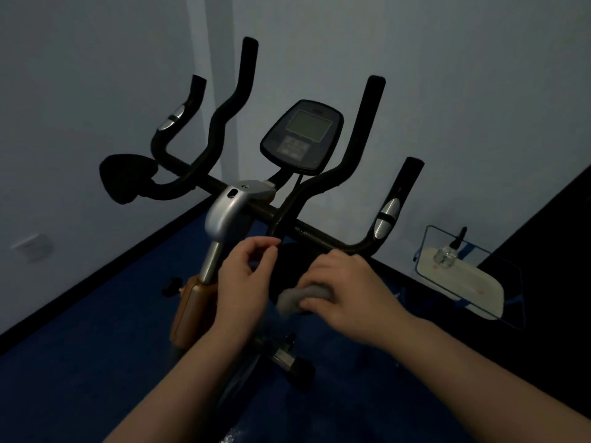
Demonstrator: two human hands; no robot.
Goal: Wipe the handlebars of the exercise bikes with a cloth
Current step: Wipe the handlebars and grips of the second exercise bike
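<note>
An exercise bike stands before me with black handlebars (323, 236) that branch into several upright grips, and a console (302, 135) above the middle. My right hand (345, 287) is closed around a bunched grey cloth (299, 297), just below the right part of the crossbar. My left hand (248, 278) hovers beside it, fingers curled and apart, holding nothing, near the point where an inner bar joins the crossbar. Silver pulse sensors (387, 217) sit on the outer grips.
The silver and orange stem (220, 219) rises at the left of my hands. Pale walls close in behind the bike, above a blue floor (96, 362). A wire rack with a white tray (460, 282) stands at the right by the wall.
</note>
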